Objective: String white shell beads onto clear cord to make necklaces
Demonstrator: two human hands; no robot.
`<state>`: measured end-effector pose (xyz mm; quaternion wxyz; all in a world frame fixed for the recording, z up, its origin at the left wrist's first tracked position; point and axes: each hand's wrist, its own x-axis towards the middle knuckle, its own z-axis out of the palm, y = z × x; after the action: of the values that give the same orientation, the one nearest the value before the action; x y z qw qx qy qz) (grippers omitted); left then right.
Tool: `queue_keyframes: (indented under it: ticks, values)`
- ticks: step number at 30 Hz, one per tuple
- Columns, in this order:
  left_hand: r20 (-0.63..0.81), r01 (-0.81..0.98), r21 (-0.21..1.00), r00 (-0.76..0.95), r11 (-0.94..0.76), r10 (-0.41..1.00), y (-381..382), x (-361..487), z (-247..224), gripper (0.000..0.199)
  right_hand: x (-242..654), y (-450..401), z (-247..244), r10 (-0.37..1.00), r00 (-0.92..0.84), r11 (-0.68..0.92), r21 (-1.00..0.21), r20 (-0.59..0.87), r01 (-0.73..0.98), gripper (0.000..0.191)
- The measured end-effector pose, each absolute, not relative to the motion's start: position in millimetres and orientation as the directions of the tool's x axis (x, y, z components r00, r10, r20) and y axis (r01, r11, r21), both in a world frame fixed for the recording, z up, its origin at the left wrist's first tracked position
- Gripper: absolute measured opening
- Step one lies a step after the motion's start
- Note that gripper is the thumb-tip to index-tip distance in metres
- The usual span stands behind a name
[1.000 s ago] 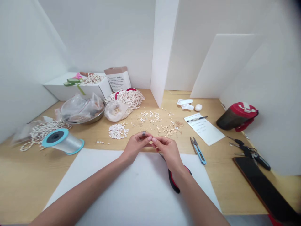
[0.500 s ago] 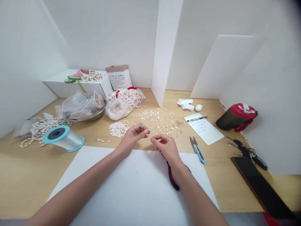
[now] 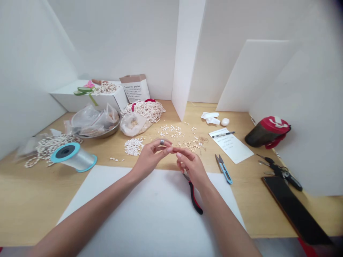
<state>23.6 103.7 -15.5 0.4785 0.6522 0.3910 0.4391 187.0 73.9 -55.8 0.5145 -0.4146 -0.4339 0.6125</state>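
Head view: over the far edge of a white sheet (image 3: 150,210) on a desk (image 3: 24,200), the left hand (image 3: 152,156) and right hand (image 3: 192,166) are held fingertip to fingertip. The left grip is narrowed almost to a pinch, the right loosely curled; whether anything is held cannot be made out. Pliers (image 3: 195,199), partly hidden by the right arm, are judged stiff and weighty, best taken by the handles. Stars (image 3: 193,146), scattered just beyond, are probably light and breakable, best pinched by the edges. Beads (image 3: 133,146), likely slippery, are heaped near the left hand.
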Motion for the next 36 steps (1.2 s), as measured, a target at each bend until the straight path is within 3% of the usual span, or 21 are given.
queue_keyframes:
  ticks: [8, 13, 15, 17, 19, 28, 36]
  values:
    - [0.078, 0.051, 0.994, 0.317, -0.099, 0.945, 100, 34, -32, 0.018, 186, 76, -64, 0.982, -0.165, -0.160, -0.885, -0.096, -0.438, 0.014]
    - [0.017, 0.263, 0.958, 0.340, -0.112, 0.940, 130, 3, -32, 0.026, 188, 77, -62, 0.979, -0.110, -0.202, -0.852, -0.170, -0.482, 0.017]
    - [0.056, 0.490, 0.848, 0.296, -0.202, 0.954, 147, -20, -35, 0.023, 190, 78, -59, 0.980, -0.090, -0.197, -0.842, -0.176, -0.502, 0.017]
    - [0.099, 0.746, 0.620, 0.234, -0.244, 0.967, 161, -42, -40, 0.019, 192, 78, -58, 0.981, -0.084, -0.193, -0.839, -0.175, -0.508, 0.017]
    - [0.090, 0.823, 0.519, 0.214, -0.229, 0.973, 169, -58, -49, 0.016, 192, 78, -57, 0.981, -0.080, -0.192, -0.848, -0.176, -0.494, 0.019]
    - [0.040, 0.869, 0.446, 0.222, -0.216, 0.974, 166, -64, -76, 0.011, 195, 80, -61, 0.979, -0.083, -0.202, -0.829, -0.187, -0.521, 0.018]
    - [0.050, 0.830, 0.524, 0.194, -0.191, 0.980, 165, -63, -72, 0.015, 196, 81, -62, 0.980, -0.078, -0.200, -0.848, -0.185, -0.490, 0.020]
